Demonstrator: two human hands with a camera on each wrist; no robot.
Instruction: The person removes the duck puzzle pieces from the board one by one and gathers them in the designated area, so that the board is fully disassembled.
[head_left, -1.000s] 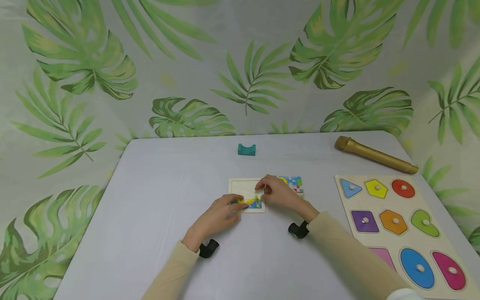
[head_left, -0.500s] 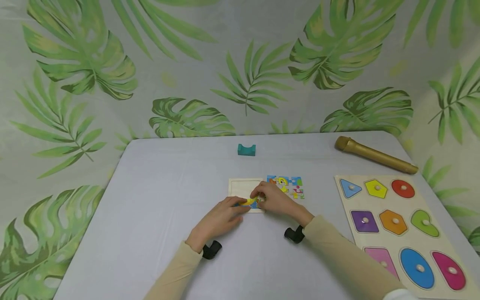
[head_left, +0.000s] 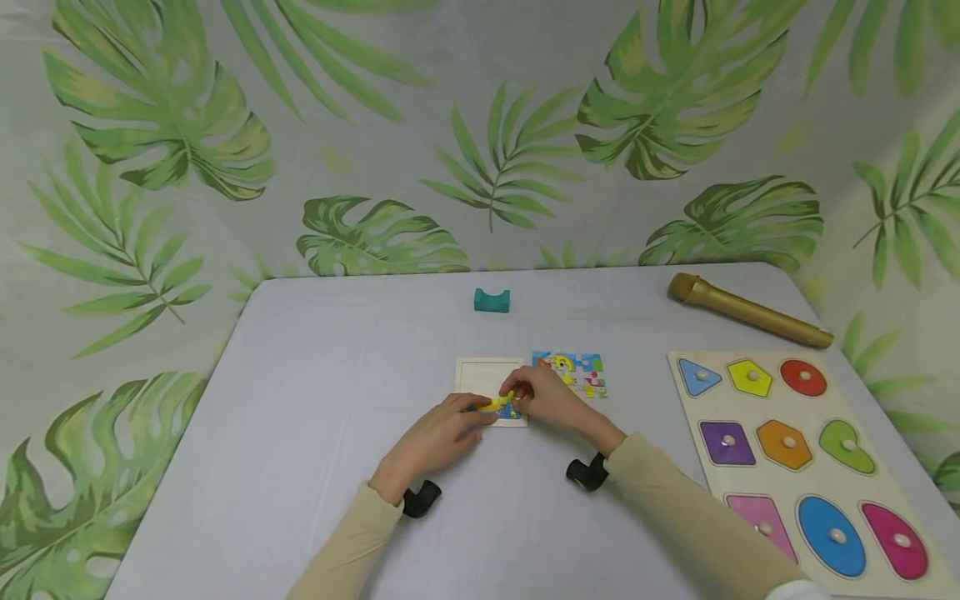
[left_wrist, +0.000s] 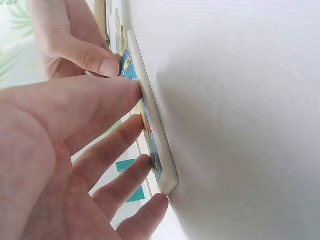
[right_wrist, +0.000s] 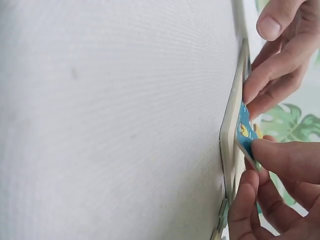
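Saw left hand (head_left: 435, 429) left of lower centre, fingers loosely extended and spread, tips resting on lower edge of wooden tray (head_left: 469, 368), gripping nothing. Found tray mid-frame on white counter (head_left: 337, 358), pale base showing up top, picture strip (left_wrist: 152, 145) along lower edge. Noted teal block (head_left: 492, 302) above tray, well apart. Located blue puzzle piece (right_wrist: 245, 129) at tray's lower right corner, tilted near the rim in right wrist view. Saw right hand (head_left: 557, 402) pinching it, thumb on top, finger gap down to piece thickness. Spotted loose pieces (head_left: 592, 363) just right of tray, then gold microphone (head_left: 750, 312) upper right, shape board (head_left: 738, 458) lower right.

Judged jamming likeliest, from tilt: edge catching on rim or neighbour. Also rated possible: strip popping up under one-sided pressure; tray skidding from sideways push against light left-hand contact; right knuckles nudging loose pieces. Couldn't tell fit at the joint, hidden by fingers.
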